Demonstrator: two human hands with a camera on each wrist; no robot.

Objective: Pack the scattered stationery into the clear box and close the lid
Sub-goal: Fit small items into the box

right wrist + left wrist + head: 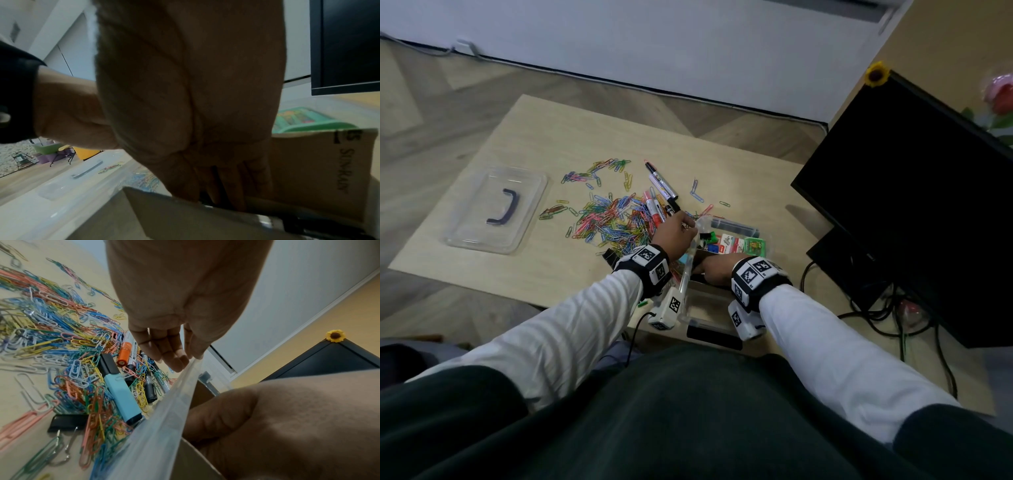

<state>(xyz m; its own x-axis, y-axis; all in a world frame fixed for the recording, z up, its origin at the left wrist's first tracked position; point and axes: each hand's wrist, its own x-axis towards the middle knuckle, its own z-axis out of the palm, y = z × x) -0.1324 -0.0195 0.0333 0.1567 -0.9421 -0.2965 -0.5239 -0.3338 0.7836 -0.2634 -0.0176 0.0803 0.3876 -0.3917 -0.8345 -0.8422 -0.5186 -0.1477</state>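
The clear box [736, 226] stands at the table's right front; its near wall [164, 418] fills the left wrist view. My left hand [678, 233] pinches its left rim between thumb and fingers [174, 360]. My right hand [714, 270] is inside the box, fingers [222, 186] slipped behind a brown kraft notebook [185, 214] with the thumb on its near side. Coloured paper clips [613, 222] lie in a heap left of the box, along with markers [662, 185], a light-blue highlighter [123, 395] and a black binder clip [68, 421]. The clear lid [496, 209] lies far left.
A green packet [755, 245] and small coloured items sit in the box's far end. A second kraft piece [308, 170] stands behind my fingers. A black monitor [911, 205] leans at the right, with cables [876, 308] below it. Bare tabletop lies between lid and clips.
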